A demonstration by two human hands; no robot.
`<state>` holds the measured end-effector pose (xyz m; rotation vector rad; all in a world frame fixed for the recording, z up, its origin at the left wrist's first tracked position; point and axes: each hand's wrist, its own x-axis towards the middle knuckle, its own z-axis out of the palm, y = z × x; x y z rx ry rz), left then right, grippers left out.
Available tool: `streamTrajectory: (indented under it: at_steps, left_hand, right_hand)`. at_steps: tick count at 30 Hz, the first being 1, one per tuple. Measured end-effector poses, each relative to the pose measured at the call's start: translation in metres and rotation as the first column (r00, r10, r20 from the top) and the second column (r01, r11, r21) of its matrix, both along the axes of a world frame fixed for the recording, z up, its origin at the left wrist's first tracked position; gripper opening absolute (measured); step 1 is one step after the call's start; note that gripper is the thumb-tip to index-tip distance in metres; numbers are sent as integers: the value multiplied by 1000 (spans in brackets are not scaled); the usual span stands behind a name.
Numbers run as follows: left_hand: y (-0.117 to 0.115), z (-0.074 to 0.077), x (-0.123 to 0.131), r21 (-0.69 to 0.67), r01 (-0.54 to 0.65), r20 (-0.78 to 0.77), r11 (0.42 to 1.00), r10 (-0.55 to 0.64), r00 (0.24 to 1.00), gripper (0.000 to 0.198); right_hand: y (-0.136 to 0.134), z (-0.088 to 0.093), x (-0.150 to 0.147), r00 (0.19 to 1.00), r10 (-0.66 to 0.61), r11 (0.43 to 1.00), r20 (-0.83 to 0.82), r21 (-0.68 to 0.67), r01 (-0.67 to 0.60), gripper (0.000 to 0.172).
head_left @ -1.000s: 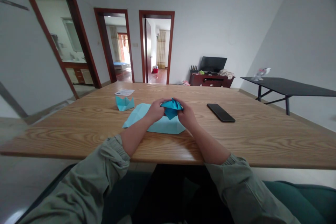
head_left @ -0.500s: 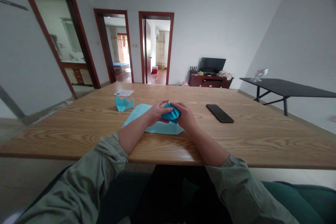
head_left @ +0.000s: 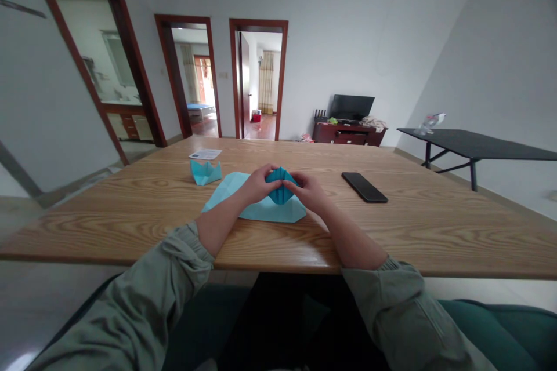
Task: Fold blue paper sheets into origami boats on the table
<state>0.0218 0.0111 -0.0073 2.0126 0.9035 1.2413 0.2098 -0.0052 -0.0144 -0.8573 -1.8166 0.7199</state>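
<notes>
Folded blue paper point(head_left: 282, 192): held up over the pale blue sheet point(head_left: 278, 214), between both hands. Sheet = landmark for everything below.

Left hand point(head_left: 257, 183): above the sheet, pinching the paper's left side, thumb on the near face, fingers going round behind. Right hand point(head_left: 307, 189): over the sheet's right end, same kind of pinch on the right side, thumb reaching across the near face. Fingertips at the back hidden, so can't tell how hard they press. Looks like a two-sided grip to stop the creases springing open; thumbs in front probably there to steer the folds, pleats running up the middle.

Can't tell if the paper's lower edge touches the sheet. Sheet lies on the wooden table point(head_left: 391, 237), directly under the work, maybe just parked there as a backing.

Crown-shaped paper piece point(head_left: 206, 174) stands points-up just beyond the sheet's left end, apart from it; its open folds seem to be what props it up. Printed white card point(head_left: 205, 154) lies flat behind that, farther from the sheet. Black phone point(head_left: 364, 187) is well right of the sheet, likely put there for elbow room.
</notes>
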Motion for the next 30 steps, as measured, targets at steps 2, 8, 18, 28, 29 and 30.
streamTrajectory:
  at_steps: [2, 8, 18, 28, 29, 30]
  left_hand:
    - [-4, 0, 2, 19, 28, -35, 999, -27, 999, 31]
    - [-2, 1, 1, -7, 140, -16, 990, -140, 990, 24]
    - [-4, -2, 4, 213, 32, -265, 977, 26, 964, 11]
    - [5, 2, -8, 170, -3, -304, 986, 55, 951, 15]
    - [7, 2, -11, 171, -6, -322, 985, 62, 945, 14]
    - [9, 2, -13, 172, -1, -352, 985, 63, 934, 14]
  right_hand:
    - [0, 1, 0, 1000, 2, 1000, 23, 8, -2, 33]
    - [-2, 1, 2, 999, -42, 999, 30, -27, 43, 30]
    - [-4, 2, -4, 996, -87, 996, 21, 4, 87, 23]
    - [-1, 0, 3, 941, -257, 963, 220, 146, 228, 11]
    - [-1, -1, 4, 934, -264, 961, 241, 152, 232, 11]
    - [-1, -1, 4, 928, -265, 961, 262, 155, 231, 11]
